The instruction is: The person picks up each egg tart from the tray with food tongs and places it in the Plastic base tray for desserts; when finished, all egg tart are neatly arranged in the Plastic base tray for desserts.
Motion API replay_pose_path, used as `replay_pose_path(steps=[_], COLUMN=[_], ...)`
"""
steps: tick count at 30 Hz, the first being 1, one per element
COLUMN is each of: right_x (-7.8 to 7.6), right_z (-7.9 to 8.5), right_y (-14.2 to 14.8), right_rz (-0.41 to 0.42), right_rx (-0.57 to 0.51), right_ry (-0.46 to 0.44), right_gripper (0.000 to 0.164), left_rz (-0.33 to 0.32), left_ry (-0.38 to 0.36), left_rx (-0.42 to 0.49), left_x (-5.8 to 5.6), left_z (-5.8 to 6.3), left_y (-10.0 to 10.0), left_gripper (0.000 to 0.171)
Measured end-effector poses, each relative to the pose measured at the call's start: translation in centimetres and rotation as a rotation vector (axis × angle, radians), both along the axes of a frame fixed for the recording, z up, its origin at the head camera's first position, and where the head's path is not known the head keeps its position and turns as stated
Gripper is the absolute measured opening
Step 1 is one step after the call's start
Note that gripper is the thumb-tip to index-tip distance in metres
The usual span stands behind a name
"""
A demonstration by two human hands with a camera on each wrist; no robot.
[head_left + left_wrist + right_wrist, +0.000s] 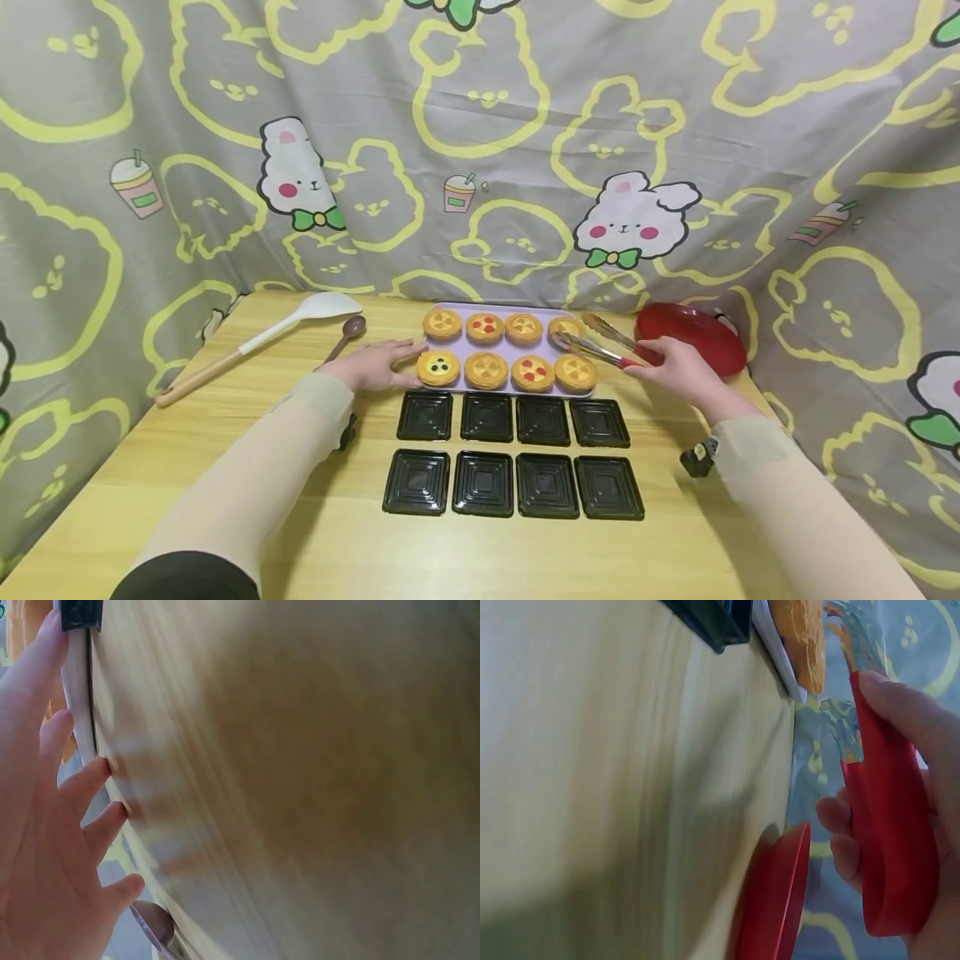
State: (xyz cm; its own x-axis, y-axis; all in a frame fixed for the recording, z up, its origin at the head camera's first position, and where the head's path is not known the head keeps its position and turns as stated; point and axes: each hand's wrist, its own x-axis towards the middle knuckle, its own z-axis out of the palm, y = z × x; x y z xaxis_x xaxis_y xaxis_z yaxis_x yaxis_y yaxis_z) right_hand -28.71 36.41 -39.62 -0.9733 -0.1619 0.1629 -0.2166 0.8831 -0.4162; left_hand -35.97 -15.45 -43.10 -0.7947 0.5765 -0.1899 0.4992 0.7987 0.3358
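A lilac tray [463, 347] bears several toy tarts in two rows, topped with fruit-like pieces. My left hand [378, 367] rests at its left end, fingers spread; in the left wrist view the thumb touches the tray's near corner. My right hand [686, 375] holds metal tongs with red handles [896, 817]. Their tips stand apart by the back-right tart [566, 326], one arm in front of it and the other behind at its right; whether they touch it I cannot tell. Below the tray lie several black square dishes [487, 418] in two rows.
A white ladle [326, 307] with a wooden handle lies at the back left. Beside it is a brown spoon [354, 327], its handle partly behind my left hand. A red plate [701, 337] sits at the back right. Patterned cloth [487, 242] hangs behind the table.
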Motion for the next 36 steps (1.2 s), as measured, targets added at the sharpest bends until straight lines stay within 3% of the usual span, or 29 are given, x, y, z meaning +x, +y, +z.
replay_pose_path(steps=[12,23,30,36], right_x=[-1.3,-1.1,0.1,2.6], right_z=[1.0,1.3,2.8,4.4], right_y=[-0.7,-0.7,-0.4,0.3], right_rz=[-0.024,-0.035,0.007,0.046], right_rx=[0.049,0.065,0.046,0.007], right_ry=[-0.089,-0.067,-0.057,-0.042], right_gripper=[0.070,0.059,0.059,0.061], left_rz=[-0.032,-0.021,-0.026,-0.007], left_ry=[0.016,-0.016,-0.034,-0.039], left_rx=[0.053,0.031,0.025,0.035], left_x=[0.0,-0.1,-0.1,0.2], left_z=[-0.1,0.2,-0.1,-0.1], left_y=[0.6,0.6,0.6,0.2], left_gripper=[0.082,0.083,0.083,0.083])
